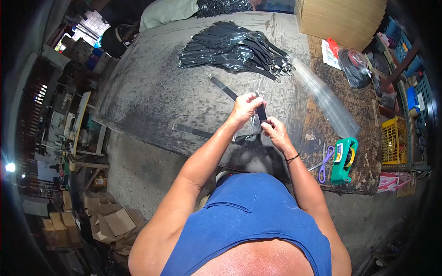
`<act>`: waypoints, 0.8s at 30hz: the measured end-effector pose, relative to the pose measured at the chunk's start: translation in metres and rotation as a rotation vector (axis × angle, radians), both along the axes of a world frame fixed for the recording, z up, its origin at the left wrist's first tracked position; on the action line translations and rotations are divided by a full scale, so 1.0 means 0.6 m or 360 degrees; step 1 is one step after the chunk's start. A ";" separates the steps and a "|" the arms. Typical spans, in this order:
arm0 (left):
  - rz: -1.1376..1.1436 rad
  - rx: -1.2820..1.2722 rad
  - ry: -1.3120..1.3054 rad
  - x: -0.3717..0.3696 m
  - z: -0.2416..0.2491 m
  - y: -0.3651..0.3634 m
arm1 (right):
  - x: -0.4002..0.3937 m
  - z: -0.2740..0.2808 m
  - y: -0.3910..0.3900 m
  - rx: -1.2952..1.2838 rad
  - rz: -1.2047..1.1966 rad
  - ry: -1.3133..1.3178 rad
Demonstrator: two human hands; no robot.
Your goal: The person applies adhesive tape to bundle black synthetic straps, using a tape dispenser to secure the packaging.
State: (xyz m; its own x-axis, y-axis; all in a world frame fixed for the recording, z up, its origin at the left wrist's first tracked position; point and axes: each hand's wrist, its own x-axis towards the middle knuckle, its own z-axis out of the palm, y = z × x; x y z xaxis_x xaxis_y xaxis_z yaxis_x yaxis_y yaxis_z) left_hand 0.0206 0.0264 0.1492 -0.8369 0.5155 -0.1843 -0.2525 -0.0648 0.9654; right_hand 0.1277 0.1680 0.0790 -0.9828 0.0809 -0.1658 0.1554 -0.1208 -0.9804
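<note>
Between my two hands is a short black strap [261,113], with shiny clear plastic by its upper end. My left hand [248,106] pinches the strap's upper part, and my right hand [275,130] grips it lower down. Just beyond my left hand, one black strap [222,86] lies slanting on the table. Another dark strap [193,131] rests near the front edge, beside my left forearm. Farther back sits a big pile of black straps [223,48] in glossy clear plastic, with metal ends at its right side.
Long clear plastic sleeves [327,96] stretch along the right of the worn table [142,87]. Purple-handled scissors [326,164] lie beside a green tape dispenser [343,161] near the front right. Cardboard [343,18] stands at the back right; a yellow crate [392,140] is beyond the table's right edge.
</note>
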 end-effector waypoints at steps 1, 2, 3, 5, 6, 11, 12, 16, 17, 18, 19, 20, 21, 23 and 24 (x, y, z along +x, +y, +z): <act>-0.0003 0.0027 0.0079 -0.005 0.014 -0.006 | 0.001 0.010 -0.002 -0.0003 0.0011 0.0009; 0.0037 -0.0021 0.0274 -0.016 0.030 -0.017 | 0.001 0.022 -0.007 0.0111 -0.0129 0.0167; 0.0059 -0.0094 0.0312 -0.022 0.069 -0.030 | -0.001 0.032 -0.014 0.0219 -0.0264 0.0331; 0.0162 -0.0093 0.0519 -0.058 0.118 -0.068 | 0.001 0.033 -0.003 0.0276 -0.0240 0.0356; 0.0298 -0.0043 0.0670 -0.068 0.158 -0.083 | 0.000 0.014 0.005 0.0305 -0.0236 0.0377; 0.0721 -0.0013 0.1007 -0.132 0.351 -0.208 | 0.046 -0.044 0.030 0.0203 -0.0135 0.0202; 0.0815 -0.0083 0.1065 -0.138 0.390 -0.232 | 0.062 -0.054 0.031 0.0155 -0.0152 0.0150; 0.1002 -0.0395 0.1345 -0.158 0.535 -0.341 | 0.118 -0.133 0.049 0.0192 -0.0191 -0.0067; 0.1036 -0.0368 0.1375 -0.167 0.564 -0.367 | 0.130 -0.148 0.054 0.0200 -0.0170 -0.0093; 0.1095 -0.0355 0.1353 -0.163 0.596 -0.384 | 0.141 -0.165 0.058 0.0208 -0.0149 -0.0119; 0.1138 -0.0305 0.1365 -0.155 0.625 -0.394 | 0.153 -0.194 0.065 0.0302 -0.0159 -0.0078; 0.1138 -0.0364 0.1404 -0.153 0.650 -0.413 | 0.156 -0.215 0.066 0.0396 -0.0173 -0.0038; 0.1137 -0.0421 0.1436 -0.152 0.673 -0.433 | 0.154 -0.214 0.064 0.0384 -0.0142 -0.0005; 0.1050 -0.0393 0.1447 -0.145 0.711 -0.458 | 0.159 -0.185 0.062 0.0353 -0.0256 -0.0017; 0.1083 -0.0445 0.1429 -0.132 0.726 -0.462 | 0.157 -0.188 0.063 0.0345 -0.0233 0.0007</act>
